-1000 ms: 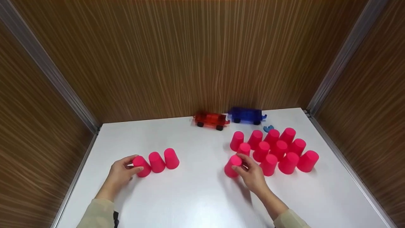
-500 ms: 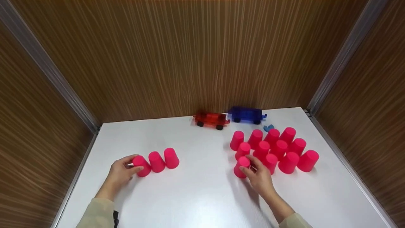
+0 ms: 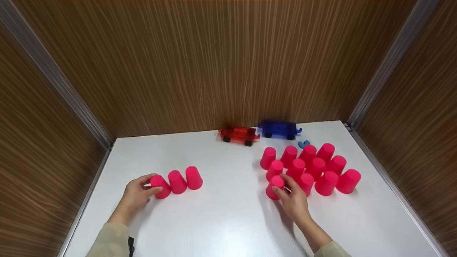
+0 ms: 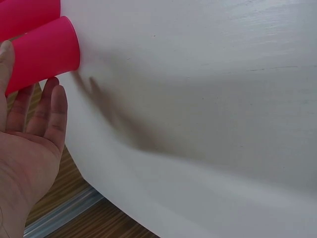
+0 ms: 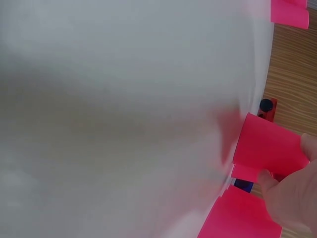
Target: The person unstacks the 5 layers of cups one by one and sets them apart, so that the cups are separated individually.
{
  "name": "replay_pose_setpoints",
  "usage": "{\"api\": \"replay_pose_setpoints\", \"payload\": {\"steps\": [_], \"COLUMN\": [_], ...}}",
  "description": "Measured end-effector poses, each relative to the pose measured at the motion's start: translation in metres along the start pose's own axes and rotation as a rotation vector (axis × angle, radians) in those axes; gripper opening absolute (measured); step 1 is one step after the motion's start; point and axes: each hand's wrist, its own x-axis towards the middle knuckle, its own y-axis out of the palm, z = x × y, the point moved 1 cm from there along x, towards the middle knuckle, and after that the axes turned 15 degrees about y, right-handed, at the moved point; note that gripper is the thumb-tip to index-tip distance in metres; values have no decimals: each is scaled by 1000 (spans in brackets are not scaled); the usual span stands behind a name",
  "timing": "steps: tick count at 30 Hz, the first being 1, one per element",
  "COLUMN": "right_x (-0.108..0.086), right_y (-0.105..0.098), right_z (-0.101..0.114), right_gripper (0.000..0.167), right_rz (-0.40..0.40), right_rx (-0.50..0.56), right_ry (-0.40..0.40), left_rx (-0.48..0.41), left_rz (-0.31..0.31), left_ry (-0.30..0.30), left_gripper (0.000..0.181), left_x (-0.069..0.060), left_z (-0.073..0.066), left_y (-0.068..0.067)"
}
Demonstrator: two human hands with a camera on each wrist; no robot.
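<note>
My left hand (image 3: 135, 195) holds a pink cup (image 3: 161, 187) between thumb and fingers; the cup stands upside down on the white table. Beside it two more upturned pink cups, a middle one (image 3: 177, 182) and a far one (image 3: 194, 177), continue a slanting row. On the right my right hand (image 3: 295, 201) pinches another pink cup (image 3: 274, 191) near its top. That cup stands at the front left corner of a group of several upturned pink cups (image 3: 326, 184). In the right wrist view, the held cup (image 5: 267, 146) has a neighbouring cup (image 5: 240, 218) close by.
A red toy wagon (image 3: 238, 134) and a blue toy wagon (image 3: 279, 129) stand along the back wood-grain wall (image 3: 228, 64). A small blue curved piece (image 3: 304, 144) lies behind the cup group. Side walls flank the white table (image 3: 221, 210).
My right hand has slid its cup to the right, closer to the front row of the group. The left hand has stayed on its cup.
</note>
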Motion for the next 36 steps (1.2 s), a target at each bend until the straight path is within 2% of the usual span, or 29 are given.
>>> {"api": "replay_pose_setpoints", "payload": {"steps": [16, 26, 30, 36], "right_x": [-1, -2, -8, -18], "right_y": [2, -1, -4, -4], "right_z": [3, 3, 12, 44], "right_gripper": [68, 76, 77, 71], "right_rz": [-25, -11, -17, -25], "right_rx": [-24, -1, 39, 88], "right_ry": [52, 1, -27, -127], "left_rx": [-15, -4, -1, 3], "left_rz": [0, -15, -13, -21], "left_ry": [-18, -7, -3, -1], "left_gripper": [71, 71, 71, 69], "left_x": [0, 2, 2, 1], "left_z": [1, 2, 1, -1], "left_y": [0, 0, -1, 1]}}
